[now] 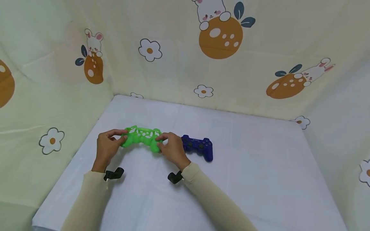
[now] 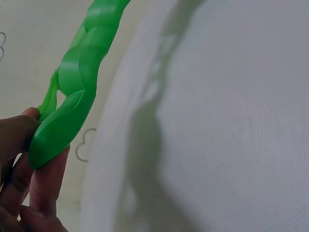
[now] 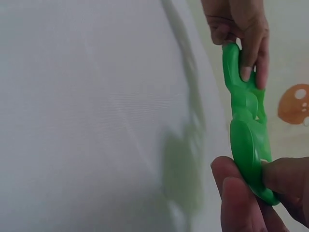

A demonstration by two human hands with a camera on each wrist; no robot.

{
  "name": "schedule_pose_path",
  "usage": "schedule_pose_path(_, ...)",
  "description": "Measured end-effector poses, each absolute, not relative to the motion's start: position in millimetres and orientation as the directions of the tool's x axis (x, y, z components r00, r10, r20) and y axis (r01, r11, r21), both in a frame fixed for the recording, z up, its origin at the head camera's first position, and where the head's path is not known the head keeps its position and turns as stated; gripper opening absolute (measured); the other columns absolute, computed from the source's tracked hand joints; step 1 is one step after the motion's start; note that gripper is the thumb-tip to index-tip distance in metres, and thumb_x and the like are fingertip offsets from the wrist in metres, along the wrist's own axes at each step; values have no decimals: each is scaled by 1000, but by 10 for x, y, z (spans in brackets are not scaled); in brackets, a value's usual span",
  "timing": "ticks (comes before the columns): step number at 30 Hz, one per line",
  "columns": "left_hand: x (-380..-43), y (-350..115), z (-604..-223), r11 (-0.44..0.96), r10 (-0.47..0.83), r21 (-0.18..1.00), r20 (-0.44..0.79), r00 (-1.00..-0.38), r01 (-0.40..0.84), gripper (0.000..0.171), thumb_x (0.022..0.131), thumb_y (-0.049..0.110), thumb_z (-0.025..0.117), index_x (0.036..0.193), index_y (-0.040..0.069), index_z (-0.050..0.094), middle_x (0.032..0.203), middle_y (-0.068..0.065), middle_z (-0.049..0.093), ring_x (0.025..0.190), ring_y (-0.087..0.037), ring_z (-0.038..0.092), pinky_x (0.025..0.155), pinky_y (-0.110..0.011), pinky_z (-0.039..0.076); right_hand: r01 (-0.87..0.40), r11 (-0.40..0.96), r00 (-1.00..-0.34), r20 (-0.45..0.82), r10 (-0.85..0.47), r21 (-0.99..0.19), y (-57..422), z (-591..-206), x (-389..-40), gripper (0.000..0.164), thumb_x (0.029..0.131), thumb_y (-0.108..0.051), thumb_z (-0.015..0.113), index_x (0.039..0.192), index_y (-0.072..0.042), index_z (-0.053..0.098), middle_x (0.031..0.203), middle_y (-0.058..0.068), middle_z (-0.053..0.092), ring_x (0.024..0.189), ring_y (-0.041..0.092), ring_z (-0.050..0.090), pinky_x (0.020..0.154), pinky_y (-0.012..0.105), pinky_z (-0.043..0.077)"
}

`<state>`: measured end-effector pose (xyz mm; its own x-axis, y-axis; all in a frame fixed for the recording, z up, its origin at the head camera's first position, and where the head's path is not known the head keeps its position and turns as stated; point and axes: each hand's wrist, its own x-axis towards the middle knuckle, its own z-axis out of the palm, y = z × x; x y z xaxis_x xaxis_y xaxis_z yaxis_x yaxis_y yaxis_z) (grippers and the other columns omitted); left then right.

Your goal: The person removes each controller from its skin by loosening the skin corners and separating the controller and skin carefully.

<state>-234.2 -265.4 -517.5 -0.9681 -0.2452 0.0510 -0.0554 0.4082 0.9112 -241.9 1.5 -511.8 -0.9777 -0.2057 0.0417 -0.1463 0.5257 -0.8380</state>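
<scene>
A bright green controller cover [image 1: 139,140], with cut-out holes along its face, is held up above the white table by both hands. My left hand [image 1: 108,146] pinches its left grip between thumb and fingers. At the opposite end, my right hand [image 1: 173,150] pinches the right grip. The left wrist view shows the cover [image 2: 72,82] edge-on, its shadow falling on the table beside it. In the right wrist view both hands hold the cover [image 3: 245,145] at its two ends. A dark blue game controller [image 1: 207,150] lies on the table just right of my right hand, which partly hides it.
The white table [image 1: 260,166] is enclosed at the back and sides by cream cloth [image 1: 173,73] printed with rabbits, orange fruit and flowers. Black wrist mounts [image 1: 114,173] are strapped at both sleeves.
</scene>
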Motion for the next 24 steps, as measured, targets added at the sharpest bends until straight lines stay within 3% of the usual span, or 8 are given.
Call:
schedule_pose_path(4,-2442,-2713,-5281,459,-250,885,44,-967,-78,17,93,17,81,109,16,84,109,-2,74,54,-8,45,46,-26,36,-147,612,-984,54,-167,-777,-117,-5212,-2499,13,93,-13,81,105,-19,80,108,1,74,111,19,68,99,39,53)
schedule_pose_path(10,-2553,-2732,-5439,536,-267,839,63,-962,-94,19,92,17,80,110,15,84,113,-10,78,62,-11,49,54,-25,39,-128,707,-990,50,-131,-695,-243,-5299,-2527,12,92,-17,81,104,-20,80,96,0,67,91,15,61,84,33,46)
schedule_pose_path(16,-2582,-2709,-5456,619,-264,779,87,-960,-99,21,91,18,78,112,16,84,112,-12,81,68,-14,57,59,-27,40,-145,739,-988,63,-138,-658,-244,-5346,-2544,13,92,-18,83,104,-20,80,85,-1,61,80,12,53,74,29,42)
schedule_pose_path(21,-2578,-2695,-5416,663,-238,741,78,-968,-103,24,92,19,77,115,15,83,111,-14,80,88,-24,71,71,-29,44,-155,747,-983,28,-180,-646,-229,-5364,-2585,12,94,-19,82,106,-20,78,70,-4,62,66,10,55,64,26,43)
schedule_pose_path(24,-2538,-2690,-5403,667,-230,738,75,-970,-101,24,94,17,77,117,12,82,119,-17,76,101,-33,71,76,-32,46,-141,702,-973,-32,-227,-698,-214,-5343,-2577,17,96,-18,80,112,-19,76,64,-4,64,55,8,60,59,25,44)
